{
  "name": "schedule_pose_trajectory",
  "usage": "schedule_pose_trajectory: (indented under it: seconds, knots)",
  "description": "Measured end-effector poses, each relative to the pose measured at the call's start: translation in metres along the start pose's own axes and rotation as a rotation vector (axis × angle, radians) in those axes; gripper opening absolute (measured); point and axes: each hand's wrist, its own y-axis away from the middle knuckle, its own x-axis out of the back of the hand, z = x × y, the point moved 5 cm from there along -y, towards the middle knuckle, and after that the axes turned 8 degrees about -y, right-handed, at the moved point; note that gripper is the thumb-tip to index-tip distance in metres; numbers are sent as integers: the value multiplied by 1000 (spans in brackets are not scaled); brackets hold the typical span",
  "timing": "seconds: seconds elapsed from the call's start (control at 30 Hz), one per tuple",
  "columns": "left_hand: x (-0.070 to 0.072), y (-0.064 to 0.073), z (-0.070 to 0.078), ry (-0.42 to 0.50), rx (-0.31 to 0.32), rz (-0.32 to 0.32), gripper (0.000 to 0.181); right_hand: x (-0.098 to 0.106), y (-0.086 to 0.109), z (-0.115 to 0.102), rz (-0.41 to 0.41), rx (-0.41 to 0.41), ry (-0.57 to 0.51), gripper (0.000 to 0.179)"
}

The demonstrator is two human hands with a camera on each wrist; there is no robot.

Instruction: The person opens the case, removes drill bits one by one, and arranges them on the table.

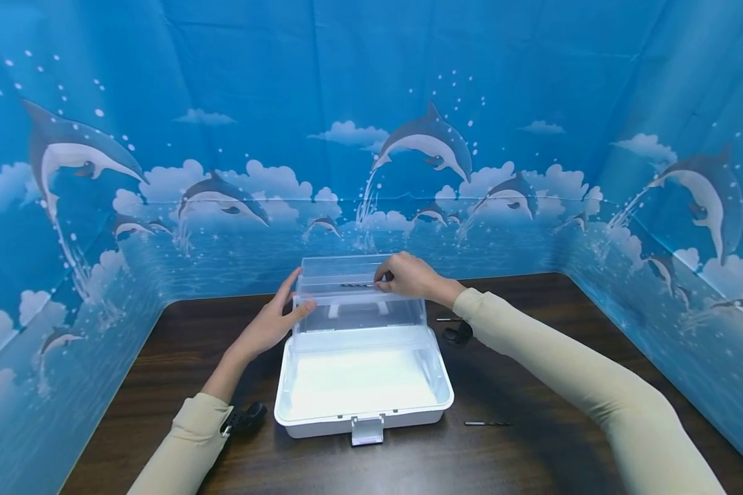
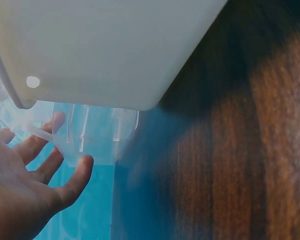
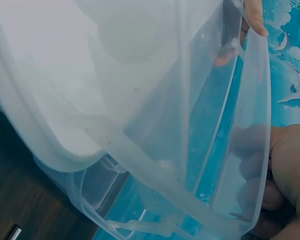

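A white plastic box stands with its clear lid raised and a clear tray lifted at the back. My left hand rests at the tray's left end, thumb in front and fingers spread along the side; the left wrist view shows these fingers loosely apart beside the clear plastic. Over the tray, my right hand pinches the right end of a dark drill bit between thumb and fingertips. In the right wrist view its curled fingers show through the clear wall, where the bit is hidden.
On the dark wooden table, a drill bit lies right of the box and another thin bit lies behind, near my right wrist. A latch hangs open at the box front. A blue dolphin-printed curtain surrounds the table.
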Motion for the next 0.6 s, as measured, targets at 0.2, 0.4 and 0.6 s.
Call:
schedule_pose_trajectory:
  seconds: [0.2, 0.4, 0.6]
  knots:
    - [-1, 1, 0, 13, 7, 3, 88, -1, 1, 4, 0, -4, -60, 14]
    - [-2, 3, 1, 19, 4, -4, 90, 5, 7, 7, 12, 3, -127, 16]
    - [0, 2, 1, 12, 2, 2, 89, 22, 22, 17, 71, -11, -178, 17]
